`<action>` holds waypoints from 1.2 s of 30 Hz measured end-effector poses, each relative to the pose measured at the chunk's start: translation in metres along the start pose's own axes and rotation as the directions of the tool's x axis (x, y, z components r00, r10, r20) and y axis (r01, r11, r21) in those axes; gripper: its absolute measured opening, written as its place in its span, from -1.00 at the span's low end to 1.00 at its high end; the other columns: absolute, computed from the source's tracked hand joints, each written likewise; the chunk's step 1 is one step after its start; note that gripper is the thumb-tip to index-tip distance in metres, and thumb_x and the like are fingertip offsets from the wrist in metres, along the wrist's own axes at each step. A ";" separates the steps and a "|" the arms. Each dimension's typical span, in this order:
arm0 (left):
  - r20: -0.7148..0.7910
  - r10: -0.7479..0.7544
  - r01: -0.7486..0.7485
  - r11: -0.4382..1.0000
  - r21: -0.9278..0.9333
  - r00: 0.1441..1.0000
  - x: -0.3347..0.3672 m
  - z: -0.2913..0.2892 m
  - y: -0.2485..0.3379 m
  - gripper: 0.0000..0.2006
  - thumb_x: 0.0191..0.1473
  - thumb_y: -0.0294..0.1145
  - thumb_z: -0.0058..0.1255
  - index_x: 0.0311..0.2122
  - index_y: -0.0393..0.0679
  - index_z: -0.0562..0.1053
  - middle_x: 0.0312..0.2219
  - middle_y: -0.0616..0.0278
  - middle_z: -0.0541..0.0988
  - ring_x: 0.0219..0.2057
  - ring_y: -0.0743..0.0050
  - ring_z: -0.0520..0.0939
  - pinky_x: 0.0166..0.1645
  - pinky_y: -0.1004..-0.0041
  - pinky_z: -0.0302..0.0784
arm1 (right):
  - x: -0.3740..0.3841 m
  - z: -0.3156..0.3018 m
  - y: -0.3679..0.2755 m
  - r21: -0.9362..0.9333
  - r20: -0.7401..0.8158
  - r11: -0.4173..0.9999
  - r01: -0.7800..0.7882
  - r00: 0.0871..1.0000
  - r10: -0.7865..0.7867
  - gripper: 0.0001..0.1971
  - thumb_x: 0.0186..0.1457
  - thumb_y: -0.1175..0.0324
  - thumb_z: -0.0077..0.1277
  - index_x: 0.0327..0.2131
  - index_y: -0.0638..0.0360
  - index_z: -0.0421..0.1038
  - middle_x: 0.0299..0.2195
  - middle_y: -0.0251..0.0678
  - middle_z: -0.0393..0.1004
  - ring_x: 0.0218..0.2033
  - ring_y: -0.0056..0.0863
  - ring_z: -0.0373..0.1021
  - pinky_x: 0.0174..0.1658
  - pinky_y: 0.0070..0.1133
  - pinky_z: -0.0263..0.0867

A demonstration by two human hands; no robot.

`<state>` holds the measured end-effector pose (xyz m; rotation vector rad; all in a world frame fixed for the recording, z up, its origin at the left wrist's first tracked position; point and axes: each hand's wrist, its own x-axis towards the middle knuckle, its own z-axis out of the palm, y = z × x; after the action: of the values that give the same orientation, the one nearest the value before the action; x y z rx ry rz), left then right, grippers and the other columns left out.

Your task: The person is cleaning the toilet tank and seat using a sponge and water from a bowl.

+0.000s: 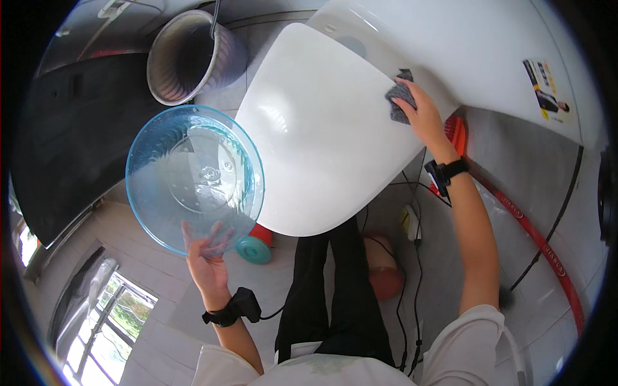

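A clear blue plastic basin (138, 174) with some water in it rests on my left hand (209, 267). The fingers show through the basin's near side, spread beneath it. To the basin's right is a toilet with its white lid (322, 141) down. My right hand (421, 114) grips a crumpled dark grey cloth (400, 96), pressed against the rear right edge of the lid by the hinge area. Part of the cloth is hidden under the fingers. Both wrists wear black straps with small devices.
A ribbed bucket (235, 61) stands at the back left. An orange-red brush (456, 135) and a red hose (534, 235) lie right of the toilet. Cables and a white power strip (411, 222) are on the floor. A teal and red container (254, 249) sits below the basin.
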<state>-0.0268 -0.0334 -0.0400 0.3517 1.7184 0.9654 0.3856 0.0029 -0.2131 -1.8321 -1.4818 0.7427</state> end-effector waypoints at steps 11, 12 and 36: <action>0.103 -0.005 -0.008 0.992 0.123 0.995 -0.008 -0.017 -0.011 -0.32 -0.11 -0.48 -0.28 0.19 -0.08 -0.14 -0.16 -0.38 0.33 -0.16 -0.14 0.45 -0.09 0.26 0.42 | -0.129 0.051 0.034 0.169 -0.415 0.941 -0.295 0.844 0.339 -0.40 0.04 0.36 -0.08 0.12 0.23 -0.10 0.12 0.01 -0.06 0.14 -0.14 -0.07 0.15 -0.40 -0.12; 0.117 -0.001 -0.014 0.992 0.125 0.993 -0.008 -0.020 -0.013 -0.32 -0.11 -0.48 -0.28 0.19 -0.08 -0.14 -0.17 -0.38 0.34 -0.15 -0.14 0.45 -0.08 0.25 0.42 | -0.144 0.068 0.028 0.271 -0.410 0.906 -0.326 0.812 0.415 -0.39 0.05 0.35 -0.09 0.12 0.24 -0.11 0.12 -0.01 -0.07 0.15 -0.16 -0.08 0.16 -0.40 -0.13; 0.030 0.127 -0.129 0.986 0.103 0.991 0.004 -0.067 -0.032 -0.28 -0.14 -0.52 -0.29 0.19 -0.17 -0.21 -0.29 -0.24 0.38 -0.14 -0.20 0.42 -0.13 0.11 0.45 | -0.252 0.343 -0.186 0.722 0.679 -0.692 0.018 0.175 0.713 -0.78 0.01 0.22 0.02 -0.28 0.05 0.31 -0.35 -0.54 0.38 -0.32 -0.66 0.32 -0.24 -0.67 0.27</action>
<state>-0.0808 -0.0794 -0.0601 0.5455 1.7460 0.9617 -0.0412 -0.1695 -0.2750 -0.8922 1.2431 1.1659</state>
